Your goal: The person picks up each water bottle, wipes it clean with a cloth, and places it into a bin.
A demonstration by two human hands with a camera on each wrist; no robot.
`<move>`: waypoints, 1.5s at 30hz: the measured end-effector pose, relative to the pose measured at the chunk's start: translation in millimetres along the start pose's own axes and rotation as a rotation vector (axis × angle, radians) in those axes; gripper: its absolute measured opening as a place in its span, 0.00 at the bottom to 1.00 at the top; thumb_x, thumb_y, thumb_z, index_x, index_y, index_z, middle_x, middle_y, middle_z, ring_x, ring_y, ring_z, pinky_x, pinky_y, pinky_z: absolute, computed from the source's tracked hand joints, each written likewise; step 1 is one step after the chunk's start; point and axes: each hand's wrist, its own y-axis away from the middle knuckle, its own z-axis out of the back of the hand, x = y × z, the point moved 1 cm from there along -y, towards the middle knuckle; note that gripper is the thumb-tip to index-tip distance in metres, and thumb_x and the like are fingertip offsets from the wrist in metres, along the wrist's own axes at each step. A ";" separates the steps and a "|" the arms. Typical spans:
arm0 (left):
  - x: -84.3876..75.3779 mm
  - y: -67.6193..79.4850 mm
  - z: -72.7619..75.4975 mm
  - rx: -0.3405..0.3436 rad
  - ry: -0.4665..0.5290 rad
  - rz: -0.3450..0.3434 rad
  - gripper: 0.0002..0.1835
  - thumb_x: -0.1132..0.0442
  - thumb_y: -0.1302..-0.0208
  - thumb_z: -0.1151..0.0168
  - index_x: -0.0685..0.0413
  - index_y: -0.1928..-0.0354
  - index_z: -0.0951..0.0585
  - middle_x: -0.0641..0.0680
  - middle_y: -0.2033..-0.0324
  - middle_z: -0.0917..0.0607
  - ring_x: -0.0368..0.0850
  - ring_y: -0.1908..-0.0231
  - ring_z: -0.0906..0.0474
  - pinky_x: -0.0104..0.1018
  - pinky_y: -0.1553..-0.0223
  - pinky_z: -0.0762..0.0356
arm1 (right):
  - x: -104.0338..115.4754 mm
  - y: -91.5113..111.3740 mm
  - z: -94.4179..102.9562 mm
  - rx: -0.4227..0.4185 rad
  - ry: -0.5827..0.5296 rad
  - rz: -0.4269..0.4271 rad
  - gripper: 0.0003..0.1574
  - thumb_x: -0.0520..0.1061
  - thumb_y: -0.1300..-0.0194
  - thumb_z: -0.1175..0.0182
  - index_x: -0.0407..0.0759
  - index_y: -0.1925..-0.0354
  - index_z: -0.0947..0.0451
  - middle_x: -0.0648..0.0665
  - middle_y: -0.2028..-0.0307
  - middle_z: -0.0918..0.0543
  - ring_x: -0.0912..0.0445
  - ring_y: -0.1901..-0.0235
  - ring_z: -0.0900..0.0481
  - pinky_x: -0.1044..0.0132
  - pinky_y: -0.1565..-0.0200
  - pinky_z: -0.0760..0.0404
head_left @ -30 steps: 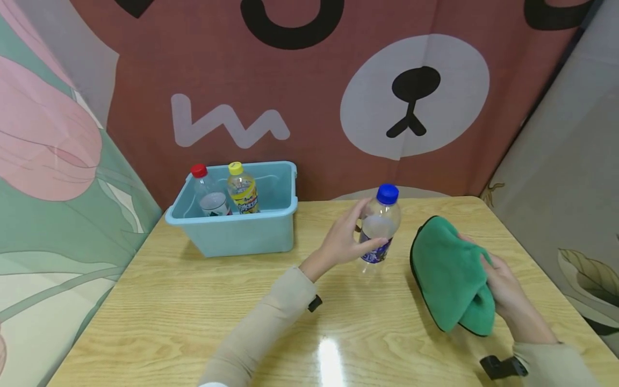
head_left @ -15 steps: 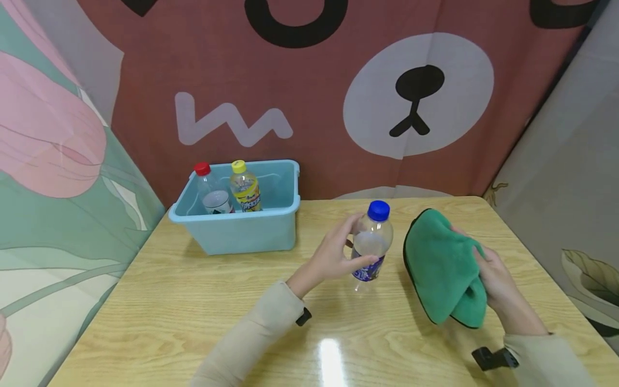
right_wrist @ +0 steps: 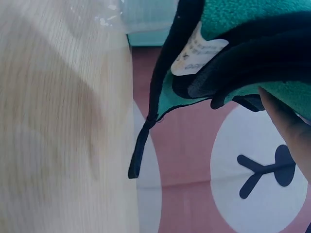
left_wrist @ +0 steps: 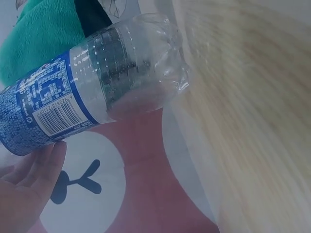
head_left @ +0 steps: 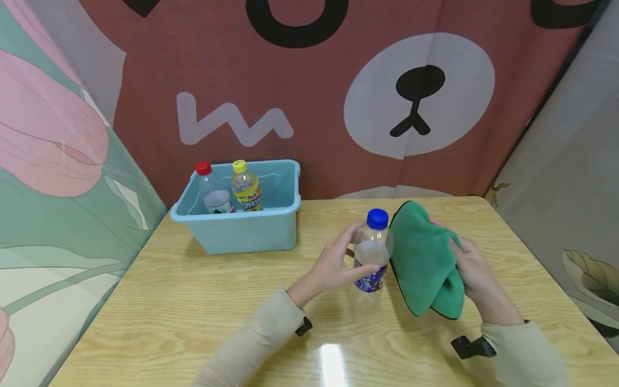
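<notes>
In the head view my left hand (head_left: pixel 338 263) grips a clear plastic bottle (head_left: pixel 371 252) with a blue cap and a purple-blue label, thumb across the front. The bottle is upright. The left wrist view shows its barcode label (left_wrist: pixel 58 111) and its ridged base near the wooden surface. My right hand (head_left: pixel 476 269) holds a green cloth (head_left: pixel 425 263) with dark edging, bunched at its right side; the cloth's left edge meets the bottle's right side in the head view. From the right wrist, the cloth (right_wrist: pixel 252 19) shows a white tag and a hanging black loop.
A light blue bin (head_left: pixel 246 234) stands at the back left of the wooden table (head_left: pixel 193 322). Inside it are a red-capped bottle (head_left: pixel 213 191) and a yellow-capped bottle (head_left: pixel 246 188). A brown bear-print curtain (head_left: pixel 309 129) hangs behind the table.
My left hand has lowered the bottle, bringing it slightly nearer me. My right hand has moved the green cloth leftward, up to the bottle's side.
</notes>
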 end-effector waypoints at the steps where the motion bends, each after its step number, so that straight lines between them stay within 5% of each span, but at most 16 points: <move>1: 0.4 0.5 -0.7 0.004 0.002 0.001 0.41 0.62 0.49 0.31 0.59 0.36 0.43 0.57 0.57 0.23 0.44 0.58 0.25 0.28 0.68 0.21 | -0.2 -1.4 -2.1 0.005 0.002 -0.002 0.25 0.38 0.28 0.66 0.46 0.37 0.34 0.59 0.40 0.32 0.66 0.42 0.35 0.77 0.46 0.35; 17: 0.8 10.1 -7.7 0.017 -0.004 0.031 0.42 0.61 0.48 0.32 0.55 0.35 0.46 0.58 0.53 0.23 0.47 0.58 0.23 0.28 0.66 0.21 | 1.0 -18.5 -37.4 0.032 0.070 0.023 0.24 0.39 0.28 0.62 0.41 0.36 0.37 0.56 0.39 0.32 0.63 0.42 0.33 0.74 0.48 0.31; 25: 0.4 10.3 -8.6 0.009 0.000 0.022 0.42 0.61 0.49 0.31 0.54 0.35 0.45 0.58 0.55 0.22 0.44 0.55 0.25 0.30 0.66 0.21 | -10.0 -19.0 -45.5 0.096 -0.043 0.016 0.39 0.57 0.33 0.53 0.42 0.31 0.49 0.49 0.39 0.34 0.58 0.44 0.33 0.70 0.49 0.29; 30: -0.8 10.9 -8.5 0.004 -0.003 0.017 0.42 0.62 0.49 0.31 0.54 0.35 0.46 0.58 0.55 0.22 0.45 0.55 0.25 0.28 0.65 0.22 | -11.9 -19.3 -50.1 0.112 -0.063 -0.013 0.33 0.45 0.35 0.47 0.45 0.34 0.43 0.47 0.44 0.29 0.56 0.49 0.29 0.67 0.52 0.26; 34: -3.5 12.6 -5.3 -0.020 -0.147 -0.017 0.42 0.57 0.50 0.30 0.57 0.36 0.42 0.55 0.60 0.22 0.43 0.60 0.24 0.25 0.67 0.24 | -6.7 -21.0 -56.2 0.142 -0.001 -0.023 0.37 0.30 0.40 0.50 0.44 0.33 0.43 0.48 0.43 0.30 0.56 0.49 0.29 0.67 0.53 0.26; 39: -10.0 13.8 0.9 -0.053 -0.380 -0.098 0.43 0.50 0.53 0.30 0.61 0.38 0.38 0.51 0.68 0.21 0.41 0.69 0.24 0.21 0.71 0.28 | -2.3 -20.3 -60.4 0.142 0.084 -0.045 0.41 0.25 0.44 0.49 0.43 0.33 0.44 0.52 0.43 0.30 0.59 0.50 0.28 0.69 0.55 0.25; 45: -13.9 14.9 3.7 -0.043 -0.425 -0.127 0.44 0.51 0.53 0.29 0.63 0.38 0.39 0.52 0.71 0.20 0.40 0.73 0.23 0.18 0.75 0.30 | -3.4 -18.1 -61.3 0.127 0.219 -0.067 0.44 0.24 0.45 0.47 0.41 0.32 0.47 0.55 0.45 0.30 0.58 0.54 0.27 0.68 0.59 0.23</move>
